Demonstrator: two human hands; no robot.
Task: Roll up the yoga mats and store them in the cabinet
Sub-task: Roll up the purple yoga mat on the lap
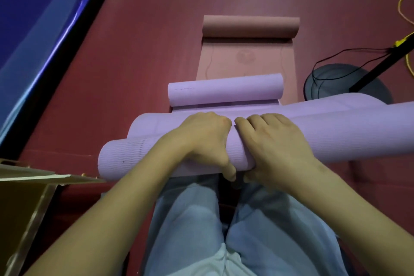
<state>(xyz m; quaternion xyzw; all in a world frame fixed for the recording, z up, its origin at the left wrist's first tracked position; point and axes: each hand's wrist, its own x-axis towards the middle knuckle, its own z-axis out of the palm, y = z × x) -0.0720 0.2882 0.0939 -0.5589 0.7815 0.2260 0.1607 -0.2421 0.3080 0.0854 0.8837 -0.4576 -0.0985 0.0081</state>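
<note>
Kneeling on the red floor, we judge the purple mat light, soft and springy, likely to uncurl, so the roll's middle is the place to hold. Both hands, left and right, clamp it there, side by side.

Bare floor lies open along the mats' left edge; on the right, a round stand base with cables crowds the purple roll; a cardboard box blocks the near left.
</note>
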